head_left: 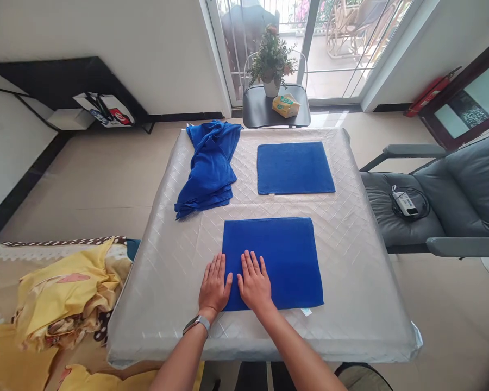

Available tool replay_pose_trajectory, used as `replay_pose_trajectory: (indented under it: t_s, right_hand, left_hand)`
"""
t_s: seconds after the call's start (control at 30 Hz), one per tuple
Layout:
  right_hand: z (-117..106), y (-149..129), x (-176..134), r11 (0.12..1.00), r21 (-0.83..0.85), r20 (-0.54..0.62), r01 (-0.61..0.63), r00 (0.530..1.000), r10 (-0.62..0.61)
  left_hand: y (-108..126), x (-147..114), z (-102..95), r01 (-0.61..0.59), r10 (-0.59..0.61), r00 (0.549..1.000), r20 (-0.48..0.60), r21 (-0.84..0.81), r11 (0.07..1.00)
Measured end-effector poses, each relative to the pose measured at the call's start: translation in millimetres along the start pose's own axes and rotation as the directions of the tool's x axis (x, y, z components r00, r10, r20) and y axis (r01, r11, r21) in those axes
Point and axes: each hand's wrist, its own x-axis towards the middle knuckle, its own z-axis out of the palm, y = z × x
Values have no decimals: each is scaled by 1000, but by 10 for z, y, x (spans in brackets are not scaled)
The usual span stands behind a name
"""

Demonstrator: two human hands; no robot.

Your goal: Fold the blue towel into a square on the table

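While the left hand (214, 288) lies palm-down along the left edge of a smooth, rectangular royal-blue fabric cloth (291, 258), its thumb over the cloth, the right hand (256, 287) rests flat on the cloth just beside it. On both hands the fingers (251, 263) are straight and close together, thumbs held out sideways. The cloth is spread on the near half of a rectangular bench (358, 293) covered in shiny, pale silver, diamond-patterned sheeting, with a small whitish tag (306, 311) at its near edge. Farther back, apart from it, lies a second flat, rectangular blue cloth (295, 168); left of that sits a rumpled pile of blue fabric (212, 171). A watch with a light-grey strap (204, 321) circles the left wrist.
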Motion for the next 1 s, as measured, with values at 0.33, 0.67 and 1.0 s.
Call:
replay_pose_trajectory:
  t_s: [0.33,0.67,1.0]
  right_hand:
    - [-511,1193,-563,968,-189,-46,-167,986,161]
    - [-644,1308,-699,926,-214,-129,-311,949,289]
    - [-26,-256,-441,999,32,26,-6,1000,5]
  left_hand:
    - [26,1,-15,20,-20,1000,22,3,1000]
    - [25,-2,-14,25,-26,999,22,3,1000]
    - [10,-1,-10,3,-4,1000,23,34,999]
